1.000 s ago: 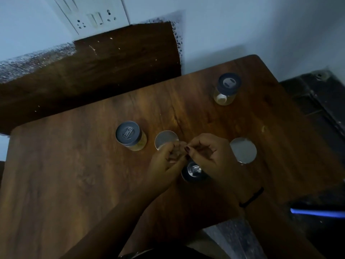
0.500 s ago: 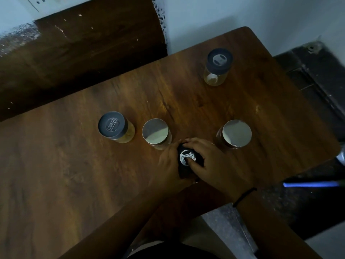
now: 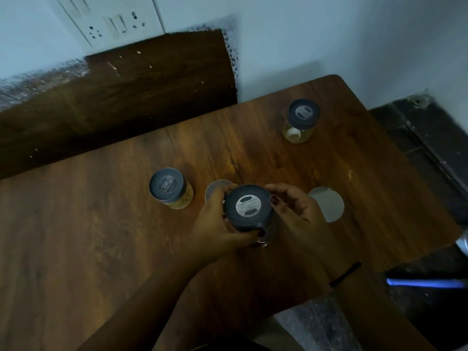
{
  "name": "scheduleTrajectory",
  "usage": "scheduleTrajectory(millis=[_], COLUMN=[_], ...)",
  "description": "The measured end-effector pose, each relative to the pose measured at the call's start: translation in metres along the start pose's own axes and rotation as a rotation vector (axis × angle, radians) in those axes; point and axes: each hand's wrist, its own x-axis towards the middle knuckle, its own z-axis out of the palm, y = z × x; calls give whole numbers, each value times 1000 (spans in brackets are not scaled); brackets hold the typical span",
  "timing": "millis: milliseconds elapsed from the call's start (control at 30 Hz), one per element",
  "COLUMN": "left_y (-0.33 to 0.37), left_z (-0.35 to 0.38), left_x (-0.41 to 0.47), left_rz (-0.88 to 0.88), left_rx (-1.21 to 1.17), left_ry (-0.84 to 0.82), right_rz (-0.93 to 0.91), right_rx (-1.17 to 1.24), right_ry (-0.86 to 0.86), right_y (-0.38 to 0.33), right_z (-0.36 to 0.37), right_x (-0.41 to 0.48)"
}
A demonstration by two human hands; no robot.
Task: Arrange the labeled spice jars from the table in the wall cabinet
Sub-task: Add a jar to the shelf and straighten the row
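A glass spice jar with a dark lid (image 3: pixel 247 206) is lifted above the wooden table (image 3: pixel 101 236). My left hand (image 3: pixel 217 221) grips it from the left, thumb under its lower edge. My right hand (image 3: pixel 291 211) touches its right side with curled fingers. On the table stand a dark-lidded jar (image 3: pixel 169 186) at the left and another dark-lidded jar (image 3: pixel 301 119) at the far right. A silver-lidded jar (image 3: pixel 215 190) sits partly hidden behind my left hand, and a second silver-lidded jar (image 3: pixel 329 203) stands beside my right hand.
A dark wooden board (image 3: pixel 126 97) leans against the wall behind the table. A switch and socket panel (image 3: pixel 114 24) is on the wall. The table's right edge drops to a dark floor (image 3: pixel 430 153). A blue bar (image 3: pixel 425 283) lies low at the right.
Both hands closed on the dark-lidded jar near the table's front and raised it toward the camera. The view tilted down, then back up.
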Motion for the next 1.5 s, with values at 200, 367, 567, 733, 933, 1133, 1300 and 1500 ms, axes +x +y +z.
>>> scheduleTrajectory(millis=[200, 367, 567, 733, 933, 1133, 1300, 1500], left_y=[36, 57, 69, 76, 83, 81, 74, 69], left_z=[-60, -101, -138, -168, -189, -198, -203, -209], left_x=[-8, -22, -36, -46, -55, -58, -56, -59], left_rz=[66, 126, 194, 213, 227, 212, 171, 144], left_rx=[-69, -73, -99, -130, -185, -206, -204, -310], left_ry=[127, 174, 219, 239, 267, 316, 392, 484], right_rz=[-34, -115, -193, -187, -180, -164, -207, -347], right_rx=[-9, -46, -176, -145, 3, 74, -94, -84], right_ry=[-84, -246, -371, -459, -531, -550, -461, -319], right_y=[-37, -61, -92, -119, -132, -137, -137, -148], right_z=[16, 38, 61, 86, 110, 129, 150, 175], right_x=[10, 9, 14, 19, 22, 24, 27, 27])
